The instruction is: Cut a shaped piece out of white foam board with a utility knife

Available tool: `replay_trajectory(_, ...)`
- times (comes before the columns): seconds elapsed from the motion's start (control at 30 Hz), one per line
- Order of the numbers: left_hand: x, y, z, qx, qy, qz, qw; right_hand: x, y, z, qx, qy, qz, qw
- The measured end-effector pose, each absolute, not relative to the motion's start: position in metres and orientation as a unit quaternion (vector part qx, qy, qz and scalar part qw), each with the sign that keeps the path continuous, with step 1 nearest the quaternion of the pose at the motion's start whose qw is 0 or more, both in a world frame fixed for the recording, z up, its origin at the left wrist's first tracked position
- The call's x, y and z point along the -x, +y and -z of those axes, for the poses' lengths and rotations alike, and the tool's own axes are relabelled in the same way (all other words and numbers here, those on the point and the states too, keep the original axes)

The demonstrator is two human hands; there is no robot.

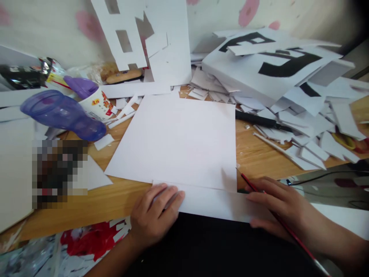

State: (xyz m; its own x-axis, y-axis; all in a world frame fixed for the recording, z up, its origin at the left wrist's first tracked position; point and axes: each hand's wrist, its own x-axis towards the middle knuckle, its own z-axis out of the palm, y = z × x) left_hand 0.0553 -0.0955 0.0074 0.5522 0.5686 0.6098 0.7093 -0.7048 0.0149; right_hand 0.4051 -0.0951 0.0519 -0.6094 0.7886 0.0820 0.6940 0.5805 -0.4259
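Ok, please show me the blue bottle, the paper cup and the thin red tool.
Blue bottle point(62, 111), head view, its body.
Paper cup point(94, 107), head view, outer wall.
Thin red tool point(248, 182), head view, near tip.

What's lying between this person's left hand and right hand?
A white strip spans the stretch from the left hand to the right hand, along the near edge of the white sheet, as the head view shows.

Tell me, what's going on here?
Someone's left hand rests on a white strip along the near edge of a large white sheet. The right hand, at the strip's other end, holds a slim red tool. White scraps lie around on the wooden table.
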Motion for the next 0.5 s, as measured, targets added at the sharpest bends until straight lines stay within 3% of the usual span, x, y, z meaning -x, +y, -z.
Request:
replay_trajectory(0.3, -0.054, -0.108, -0.016, 0.846, -0.395, 0.352, 0.063, -0.443, -0.127, -0.03, 0.481, -0.859, -0.135, 0.115)
replay_trajectory(0.5, -0.034, -0.095, -0.031, 0.775, -0.475, 0.385, 0.159, -0.467, -0.112, -0.057, 0.514, -0.834, -0.097, 0.175)
